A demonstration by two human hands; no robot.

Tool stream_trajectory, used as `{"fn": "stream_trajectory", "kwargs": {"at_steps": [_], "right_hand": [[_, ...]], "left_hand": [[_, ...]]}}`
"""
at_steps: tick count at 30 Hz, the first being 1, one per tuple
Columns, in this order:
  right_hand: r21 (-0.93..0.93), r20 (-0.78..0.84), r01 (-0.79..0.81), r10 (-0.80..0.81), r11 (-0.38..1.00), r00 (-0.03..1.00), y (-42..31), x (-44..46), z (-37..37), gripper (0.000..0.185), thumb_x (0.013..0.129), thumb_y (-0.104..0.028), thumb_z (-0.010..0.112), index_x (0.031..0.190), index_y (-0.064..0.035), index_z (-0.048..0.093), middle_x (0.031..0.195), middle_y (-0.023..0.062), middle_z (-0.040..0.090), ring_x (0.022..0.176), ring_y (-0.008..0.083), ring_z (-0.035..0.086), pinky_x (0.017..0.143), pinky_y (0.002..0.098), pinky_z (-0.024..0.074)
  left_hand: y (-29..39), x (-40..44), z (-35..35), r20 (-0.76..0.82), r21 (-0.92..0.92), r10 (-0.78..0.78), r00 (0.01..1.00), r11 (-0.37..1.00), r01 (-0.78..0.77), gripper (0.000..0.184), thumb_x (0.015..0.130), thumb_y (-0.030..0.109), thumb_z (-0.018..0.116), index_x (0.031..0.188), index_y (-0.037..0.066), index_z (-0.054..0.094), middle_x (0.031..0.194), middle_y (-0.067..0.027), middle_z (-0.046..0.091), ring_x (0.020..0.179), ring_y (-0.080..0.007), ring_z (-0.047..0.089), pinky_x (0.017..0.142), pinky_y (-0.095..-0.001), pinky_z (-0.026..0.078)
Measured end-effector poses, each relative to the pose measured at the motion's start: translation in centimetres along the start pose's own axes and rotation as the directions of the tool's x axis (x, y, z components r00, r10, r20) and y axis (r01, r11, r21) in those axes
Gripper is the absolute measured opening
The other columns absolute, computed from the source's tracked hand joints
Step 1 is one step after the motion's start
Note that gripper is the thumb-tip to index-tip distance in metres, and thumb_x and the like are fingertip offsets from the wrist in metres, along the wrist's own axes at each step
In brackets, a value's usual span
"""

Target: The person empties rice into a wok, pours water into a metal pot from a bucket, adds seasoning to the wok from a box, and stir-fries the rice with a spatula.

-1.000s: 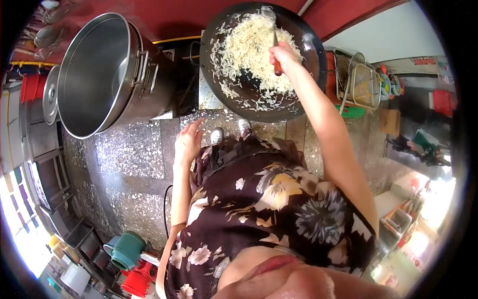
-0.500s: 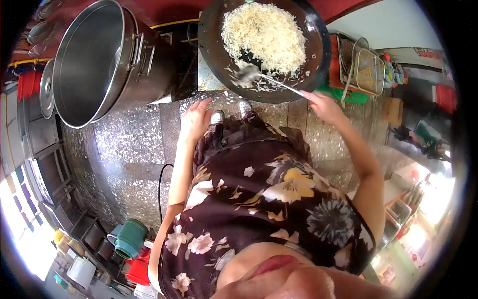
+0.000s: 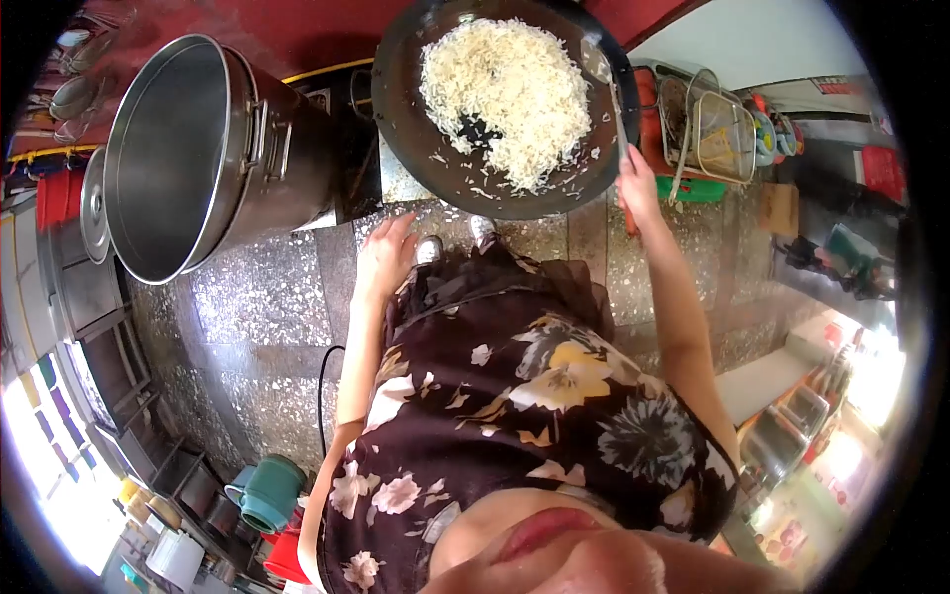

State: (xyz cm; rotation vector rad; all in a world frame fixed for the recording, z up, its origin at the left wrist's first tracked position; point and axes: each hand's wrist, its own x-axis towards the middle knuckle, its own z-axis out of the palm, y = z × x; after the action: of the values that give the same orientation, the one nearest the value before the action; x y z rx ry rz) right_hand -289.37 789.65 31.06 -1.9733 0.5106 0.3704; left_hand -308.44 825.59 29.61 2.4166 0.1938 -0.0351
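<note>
A large dark wok [image 3: 396, 129] holds a heap of white rice [image 3: 534, 94], with loose grains scattered toward its near side. My right hand [image 3: 636, 188] is closed around the handle of a metal spatula [image 3: 617, 104], whose blade lies against the wok's right inner wall, beside the rice. At the wok's near left, my left hand [image 3: 384, 259] hangs in the air, fingers loosely extended, touching nothing that I can see.
Left of the wok stands a tall metal pot [image 3: 252, 168], with a lid [image 3: 95, 203] beside it. Wire strainers [image 3: 727, 134] and a green basket [image 3: 693, 188] are on the right. A teal jug [image 3: 272, 492] sits behind me at lower left, on the speckled floor's side.
The spatula has swung from the rice's near edge to the wok's right wall, its blade now pointing away from me. My right hand turned with it; my left hand stays low.
</note>
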Motion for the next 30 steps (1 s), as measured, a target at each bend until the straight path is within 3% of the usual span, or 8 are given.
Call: {"fn": "stream_trajectory", "kwargs": {"at_steps": [8, 10, 14, 19, 20, 22, 26, 30], "right_hand": [[-0.142, 0.244, 0.125, -0.088, 0.982, 0.966, 0.2, -3.9, 7.0, 0.047, 0.093, -0.02, 0.047, 0.138, -0.0176, 0.036, 0.055, 0.002, 0.048, 0.037, 0.0109, 0.044, 0.033, 0.0275, 0.0362], [-0.169, 0.266, 0.188, -0.139, 0.968, 0.954, -0.1, -4.3, 5.9, 0.048, 0.091, -0.022, 0.046, 0.138, -0.0183, 0.036, 0.069, 0.0134, 0.059, 0.042, 0.0182, 0.053, 0.041, 0.0325, 0.0441], [-0.172, 0.033, 0.265, -0.263, 0.949, 0.964, -3.1, 1.0, 8.7, 0.044, 0.093, -0.022, 0.044, 0.136, -0.0138, 0.038, 0.056, 0.006, 0.052, 0.038, 0.0141, 0.048, 0.035, 0.0297, 0.0393], [-0.393, 0.319, 0.421, -0.308, 0.818, 0.896, 3.1, -1.3, 12.9, 0.046, 0.094, -0.018, 0.041, 0.139, -0.0159, 0.03, 0.065, 0.0065, 0.056, 0.044, 0.0131, 0.05, 0.039, 0.0264, 0.0454], [-0.377, 0.385, 0.206, -0.05, 0.903, 0.922, 0.5, -5.4, 11.0, 0.05, 0.095, -0.021, 0.042, 0.142, -0.0205, 0.026, 0.068, 0.005, 0.056, 0.044, 0.01, 0.048, 0.037, 0.024, 0.0424], [-0.308, 0.455, 0.068, 0.085, 0.949, 0.887, 0.7, -8.4, 7.5, 0.049, 0.094, -0.026, 0.046, 0.141, -0.0253, 0.032, 0.073, 0.0045, 0.057, 0.044, 0.0076, 0.046, 0.037, 0.0224, 0.0387], [-0.281, 0.132, 0.272, -0.243, 0.92, 0.961, 4.6, -7.2, 5.5, 0.048, 0.094, -0.029, 0.047, 0.139, -0.0235, 0.035, 0.08, 0.0074, 0.061, 0.047, 0.0136, 0.052, 0.043, 0.0294, 0.0452], [-0.296, 0.208, 0.002, 0.062, 0.955, 0.976, 1.8, -7.9, 7.2, 0.052, 0.093, -0.025, 0.046, 0.142, -0.0182, 0.029, 0.088, 0.0133, 0.063, 0.067, 0.017, 0.061, 0.055, 0.0285, 0.0491]], "left_hand": [[-0.7, -0.7, 0.2, 0.024, 0.012, -0.033, 0.999, 0.999, 0.033, 0.031, 0.082, 0.013, 0.058, 0.113, 0.009, 0.057, 0.1, -0.0141, 0.062, 0.092, -0.0335, 0.059, 0.08, -0.0411, 0.047], [-0.1, -0.5, 0.2, 0.03, 0.008, -0.03, 0.999, 1.0, 0.03, 0.03, 0.083, 0.013, 0.057, 0.113, 0.009, 0.057, 0.1, -0.0139, 0.062, 0.092, -0.0336, 0.059, 0.08, -0.041, 0.047], [0.9, 0.8, -0.2, 0.068, 0.032, 0.026, 0.997, 0.999, -0.028, 0.03, 0.082, 0.012, 0.058, 0.111, 0.008, 0.057, 0.099, -0.0144, 0.062, 0.092, -0.0337, 0.059, 0.08, -0.0416, 0.047], [1.4, 1.6, 0.1, 0.052, 0.01, 0.125, 0.991, 0.992, -0.126, 0.03, 0.081, 0.011, 0.059, 0.111, 0.007, 0.057, 0.099, -0.0151, 0.062, 0.091, -0.034, 0.059, 0.08, -0.0413, 0.048], [1.4, 1.8, 0.3, 0.051, -0.009, 0.135, 0.99, 0.991, -0.135, 0.03, 0.08, 0.011, 0.059, 0.11, 0.007, 0.057, 0.098, -0.0152, 0.062, 0.091, -0.034, 0.059, 0.079, -0.0413, 0.048], [1.4, 2.2, 0.7, 0.076, -0.005, 0.174, 0.982, 0.985, -0.174, 0.03, 0.08, 0.011, 0.059, 0.11, 0.007, 0.057, 0.098, -0.0153, 0.062, 0.09, -0.0341, 0.06, 0.079, -0.0413, 0.048], [2.0, 4.6, 0.9, 0.172, -0.002, 0.283, 0.944, 0.958, -0.287, 0.03, 0.08, 0.01, 0.059, 0.11, 0.006, 0.057, 0.098, -0.0153, 0.062, 0.089, -0.0345, 0.06, 0.078, -0.041, 0.048], [5.3, 8.6, 1.4, 0.182, 0.007, 0.422, 0.888, 0.903, -0.43, 0.027, 0.081, 0.012, 0.059, 0.107, 0.006, 0.058, 0.098, -0.0152, 0.062, 0.089, -0.0344, 0.06, 0.078, -0.0409, 0.048]]}}
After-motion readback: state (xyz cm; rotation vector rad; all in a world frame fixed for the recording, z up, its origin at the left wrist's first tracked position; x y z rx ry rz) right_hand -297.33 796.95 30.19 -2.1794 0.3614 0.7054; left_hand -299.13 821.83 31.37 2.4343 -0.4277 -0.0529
